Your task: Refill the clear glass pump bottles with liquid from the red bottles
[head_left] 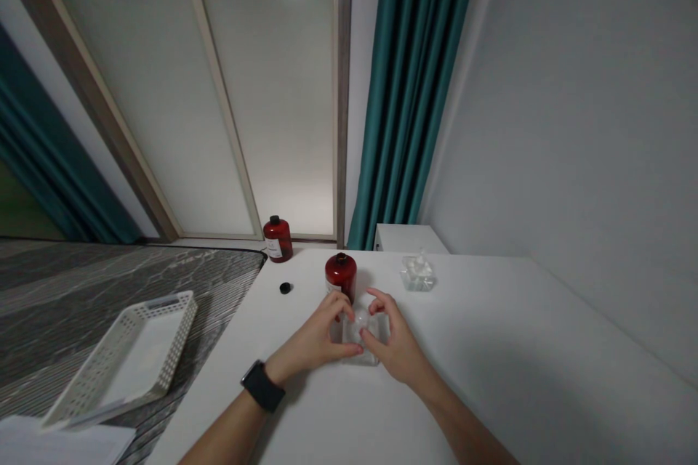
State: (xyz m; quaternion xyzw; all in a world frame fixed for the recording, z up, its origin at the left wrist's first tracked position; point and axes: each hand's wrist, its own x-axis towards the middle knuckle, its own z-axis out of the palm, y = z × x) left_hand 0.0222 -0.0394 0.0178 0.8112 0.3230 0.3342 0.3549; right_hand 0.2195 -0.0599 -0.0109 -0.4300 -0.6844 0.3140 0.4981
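Clear container (353, 334), upright between two bare hands, just on the near side of the uncapped red bottle (341, 276). Pale round knob (361, 317) uppermost, between both sets of fingers. Left hand (313, 334) curved into a wide C, thumb low along the front of the container, forefinger up beside the knob. Right hand (402, 352) angled in from the opposite side, thumb pointing at the knob, forefinger raised well apart from thumb, remaining fingers loosely bent. Fingers spread in both hands, nothing visibly pinched; too small and glassy there to tell touching from almost touching. Knob thus flanked from left and right, short axis of the container standing vertical, neither hand clearly nearer.

Dark watch (263, 386) around the left wrist. Out from the red bottle, across the white bench (463, 407): to its left, a loose black cap (285, 288); farther left and beyond, a capped red bottle (277, 241); to its right, a faceted clear vessel (418, 274). Well left of the red bottle and nearer, off the bench, a white perforated basket (177, 352). Behind the red bottle, frosted door panels (273, 123), with a teal curtain (408, 102) to the right.
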